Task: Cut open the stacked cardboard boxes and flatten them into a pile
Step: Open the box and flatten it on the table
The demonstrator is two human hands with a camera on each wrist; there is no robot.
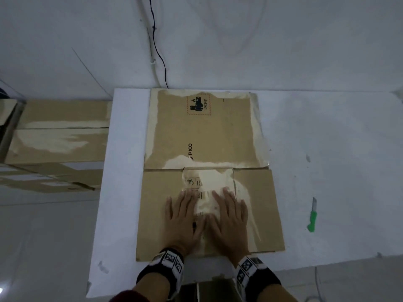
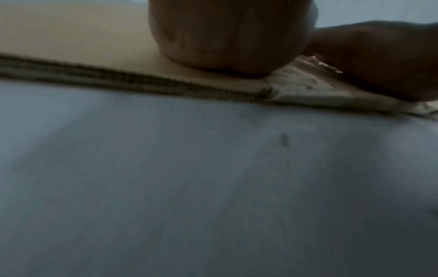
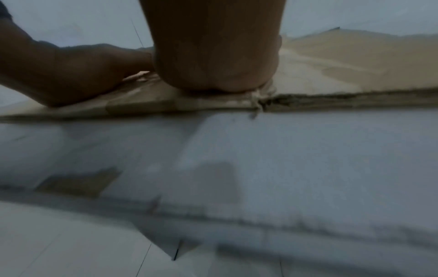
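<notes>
Nearest the lens: left hand and right hand, fingers straight, palms pressed side by side on the near panel of the flattened cardboard box. Spread flat on the white board, reaching from near edge to far edge, closer to the left edge. Green-handled knife lying apart toward the right. More cardboard boxes past the left edge, on the pale floor. Black cable trailing beyond the far edge.

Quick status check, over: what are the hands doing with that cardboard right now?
Left hand and right hand flat, pressing the flattened box onto the white table. Green knife set aside, right. Nothing in the way.
</notes>
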